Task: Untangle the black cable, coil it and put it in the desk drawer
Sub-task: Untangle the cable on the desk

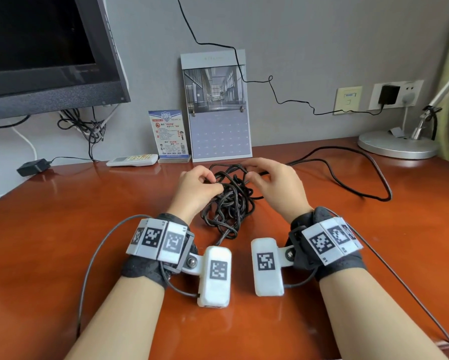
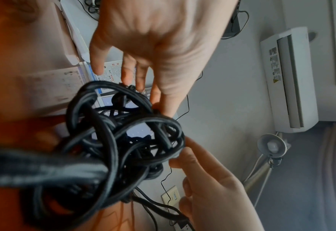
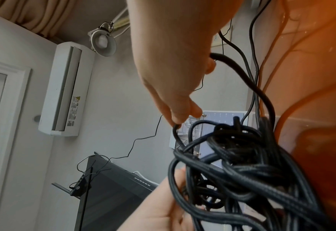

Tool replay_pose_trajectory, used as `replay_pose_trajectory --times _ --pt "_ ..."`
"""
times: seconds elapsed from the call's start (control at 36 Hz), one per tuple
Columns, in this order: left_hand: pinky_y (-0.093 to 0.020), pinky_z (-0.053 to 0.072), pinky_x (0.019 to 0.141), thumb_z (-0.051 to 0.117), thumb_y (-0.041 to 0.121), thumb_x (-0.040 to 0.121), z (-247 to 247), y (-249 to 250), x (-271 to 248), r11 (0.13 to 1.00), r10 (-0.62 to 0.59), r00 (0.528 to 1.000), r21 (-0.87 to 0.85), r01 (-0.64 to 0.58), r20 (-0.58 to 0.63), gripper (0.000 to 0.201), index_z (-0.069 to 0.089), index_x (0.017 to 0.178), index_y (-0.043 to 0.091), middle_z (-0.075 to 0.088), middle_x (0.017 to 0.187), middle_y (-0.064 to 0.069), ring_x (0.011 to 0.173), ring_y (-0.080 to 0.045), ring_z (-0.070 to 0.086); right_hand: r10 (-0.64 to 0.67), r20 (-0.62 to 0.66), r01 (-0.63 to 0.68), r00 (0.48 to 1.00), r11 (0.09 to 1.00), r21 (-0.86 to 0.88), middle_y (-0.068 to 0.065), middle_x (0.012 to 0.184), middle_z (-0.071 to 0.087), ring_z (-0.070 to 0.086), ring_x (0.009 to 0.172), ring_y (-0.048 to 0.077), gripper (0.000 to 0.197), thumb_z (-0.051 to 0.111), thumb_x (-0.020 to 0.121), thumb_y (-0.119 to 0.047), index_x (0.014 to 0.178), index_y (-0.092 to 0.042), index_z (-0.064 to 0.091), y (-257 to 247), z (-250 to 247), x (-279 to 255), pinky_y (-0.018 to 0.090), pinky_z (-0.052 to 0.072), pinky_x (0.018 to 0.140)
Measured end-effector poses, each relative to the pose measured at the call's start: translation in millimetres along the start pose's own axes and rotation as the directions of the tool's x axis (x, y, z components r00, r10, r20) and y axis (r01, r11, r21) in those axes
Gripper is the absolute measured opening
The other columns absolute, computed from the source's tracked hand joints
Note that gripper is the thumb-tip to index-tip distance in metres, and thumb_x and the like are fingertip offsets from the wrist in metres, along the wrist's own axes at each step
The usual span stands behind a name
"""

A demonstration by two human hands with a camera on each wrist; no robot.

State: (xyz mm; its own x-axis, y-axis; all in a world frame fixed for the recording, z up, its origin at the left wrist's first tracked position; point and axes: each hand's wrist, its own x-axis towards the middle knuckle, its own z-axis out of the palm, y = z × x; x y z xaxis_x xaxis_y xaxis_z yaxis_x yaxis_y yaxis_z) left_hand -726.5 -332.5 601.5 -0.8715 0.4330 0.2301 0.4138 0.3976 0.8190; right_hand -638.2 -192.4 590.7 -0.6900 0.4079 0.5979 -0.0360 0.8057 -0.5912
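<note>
On a polished red-brown table [image 1: 62, 229] below a wall calendar [image 1: 218, 107], the black cable [image 1: 228, 201] lies knotted between both wrists. The left hand [image 1: 196, 189] pinches one loop, the right hand [image 1: 275, 185] another; easing strands apart slackly, rather than tugging, should free the tangle.

Black, finely braided black cable [image 1: 228, 201], tangled over red-brown glossy desk [image 1: 62, 229]. Grey wall [image 1: 309, 35] behind. Black-framed monitor [image 1: 49, 48], dark screen. Calendar [image 1: 216, 107] in pale lavender with a grey photo above. Blue, white and red leaflet [image 1: 169, 132]. White remote [image 1: 132, 160]. Black adapter [image 1: 33, 167] at the desk's far left edge. Silver lamp base [image 1: 397, 145]. Cream wall socket [image 1: 348, 100]. Black-and-white square-patterned markers on white wrist bands [image 1: 157, 240]. White air conditioner [image 2: 289, 81].
</note>
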Motion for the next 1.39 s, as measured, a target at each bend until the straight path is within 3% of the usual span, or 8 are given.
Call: replay_pose_trajectory --times 0.14,0.28,0.69,0.92,1.0,1.19,1.31,1.39 --pt "-0.024 0.025 0.092 0.055 0.019 0.086 -0.4 0.1 -5.4 0.997 0.024 0.995 0.072 -0.031 0.099 0.037 0.055 0.122 0.031 0.048 0.115 0.008 0.128 -0.013 0.031 -0.097 -0.061 0.08 0.993 0.966 -0.247 -0.003 0.095 0.066 0.051 0.096 0.022 0.026 0.053 0.095 -0.018 0.115 -0.025 0.068 5.6 4.4 2.2 0.028 0.032 0.064" --pt "-0.014 0.033 0.079 0.051 0.018 0.091 -6.2 3.4 -3.5 0.981 0.145 0.982 0.108 -0.158 0.122 0.023 0.073 0.099 0.021 0.064 0.093 0.014 0.093 -0.001 0.054 -0.189 -0.13 0.134 0.973 0.928 -0.346 0.005 0.073 0.063 0.05 0.079 0.036 0.027 0.053 0.077 -0.004 0.084 -0.014 0.077 7.6 5.5 2.9 0.034 0.028 0.066" --pt "-0.017 0.039 0.066 0.058 0.019 0.09 -18.6 0.4 -0.4 0.973 0.174 0.938 0.095 -0.21 0.299 0.018 0.069 0.076 0.018 0.06 0.067 0.008 0.062 -0.002 0.05 -0.221 0.175 0.238 0.959 0.968 -0.08 -0.004 0.084 0.047 0.034 0.085 0.02 0.023 0.058 0.09 -0.005 0.095 -0.017 0.077 0.2 6.2 0.5 0.033 0.034 0.077" --pt "-0.013 0.041 0.054 0.069 0.023 0.085 -11.5 -3.9 3.7 0.982 0.182 0.981 -0.067 -0.178 0.061 0.004 0.067 0.088 0.021 0.066 0.081 0.01 0.066 0.004 0.056 0.12 0.319 -0.256 0.94 0.867 0.429 -0.004 0.082 0.059 0.054 0.081 0.01 0.021 0.044 0.089 -0.004 0.094 -0.014 0.062 -12.7 -1.9 -0.7 0.015 0.042 0.073" --pt "-0.014 0.047 0.05 0.063 0.019 0.089 -12.0 -2.6 3.3 0.97 0.202 0.979 -0.139 -0.197 0.022 0.005 0.064 0.093 0.022 0.061 0.091 0.009 0.069 -0.003 0.052 0.142 0.322 -0.261 0.936 0.893 0.367 -0.005 0.08 0.057 0.051 0.075 0.01 0.016 0.061 0.087 -0.03 0.088 -0.016 0.053 -10.0 5.3 -1.9 0.024 0.04 0.071" --pt "-0.019 0.036 0.062 0.056 0.011 0.084 -20.2 -6.6 9.7 0.98 0.17 0.97 -0.068 -0.185 -0.175 0.017 0.052 0.07 0.021 0.055 0.077 0.004 0.069 -0.005 0.048 0.321 0.21 -0.378 0.924 0.856 0.353 -0.001 0.084 0.057 0.052 0.073 0.017 0.018 0.058 0.087 -0.009 0.082 -0.023 0.05 -4.1 13.8 3.1 0.025 0.042 0.067" --pt "-0.022 0.036 0.059 0.054 0.025 0.085 -21.1 -6.0 5.6 0.983 0.17 0.985 0.078 -0.169 -0.008 0.04 0.059 0.047 0.016 0.055 0.046 0.004 0.047 0.001 0.05 0.397 0.194 -0.442 0.897 0.794 0.417 -0.003 0.076 0.053 0.053 0.071 0.015 0.012 0.055 0.089 -0.002 0.091 -0.014 0.054 -0.5 13.2 3.7 0.02 0.045 0.065" --pt "-0.029 0.046 0.085 0.053 0.041 0.074 -16.2 -9.9 6.2 0.962 0.076 0.992 0.254 -0.099 0.098 0.03 0.069 0.055 0.025 0.069 0.065 0.01 0.084 -0.004 0.063 0.427 0.2 -0.466 0.882 0.721 0.513 -0.002 0.071 0.049 0.047 0.059 0.008 0.014 0.05 0.091 0.003 0.095 -0.009 0.052 -1.4 10.6 2.7 0.008 0.038 0.044"
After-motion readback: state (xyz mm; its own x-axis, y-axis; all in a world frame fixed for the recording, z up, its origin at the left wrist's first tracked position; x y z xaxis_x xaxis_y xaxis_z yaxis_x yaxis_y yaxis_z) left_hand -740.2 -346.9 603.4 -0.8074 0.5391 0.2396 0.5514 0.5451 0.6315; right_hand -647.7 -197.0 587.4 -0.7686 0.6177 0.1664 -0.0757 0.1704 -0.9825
